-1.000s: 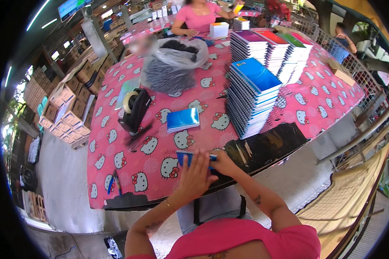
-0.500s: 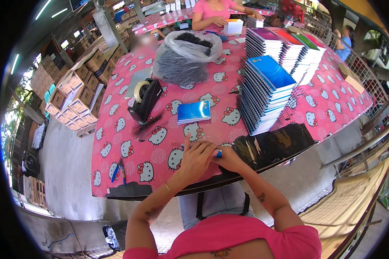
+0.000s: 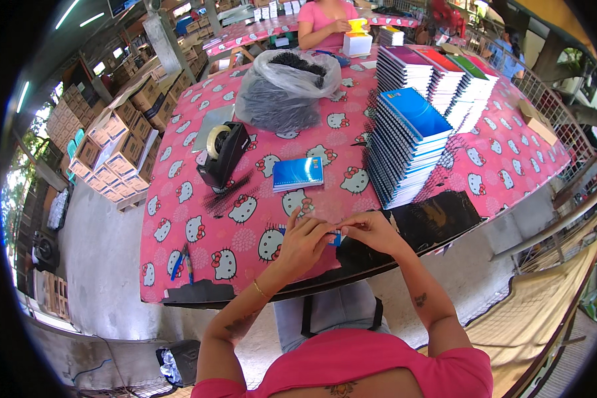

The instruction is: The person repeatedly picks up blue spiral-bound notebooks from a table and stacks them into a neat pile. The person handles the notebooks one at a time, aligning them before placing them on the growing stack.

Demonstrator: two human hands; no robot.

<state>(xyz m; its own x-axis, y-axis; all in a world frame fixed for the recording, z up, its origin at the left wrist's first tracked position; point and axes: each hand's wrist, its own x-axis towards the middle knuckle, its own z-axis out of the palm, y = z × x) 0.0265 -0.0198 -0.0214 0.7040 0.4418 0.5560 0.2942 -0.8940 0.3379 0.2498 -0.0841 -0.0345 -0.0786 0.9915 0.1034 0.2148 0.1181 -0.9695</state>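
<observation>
My left hand [image 3: 302,244] lies over a small blue-covered notebook [image 3: 336,239] at the table's near edge and holds it. Most of that notebook is hidden beneath the palm, with only a blue corner showing at the right. My right hand [image 3: 371,232] is closed in a pinch at that corner; what its fingertips hold is too small to make out. Beyond my hands lies another small blue notebook [image 3: 298,174], flat on the pink patterned table cover [image 3: 196,265]. To the right rises a tall stack of blue spiral notebooks [image 3: 411,149].
A black tape dispenser [image 3: 225,156] stands at the left, near a plastic bag of black coils [image 3: 285,89]. Pens [image 3: 187,264] lie front left. More notebook stacks [image 3: 444,73] stand back right. Across the table a person [image 3: 325,26] handles a notepad pile [image 3: 357,44].
My right hand has lifted slightly and turned, its fingertips now pinching at the notebook's corner. My left hand stays nearly in place. The person opposite has raised a yellow piece above the pile.
</observation>
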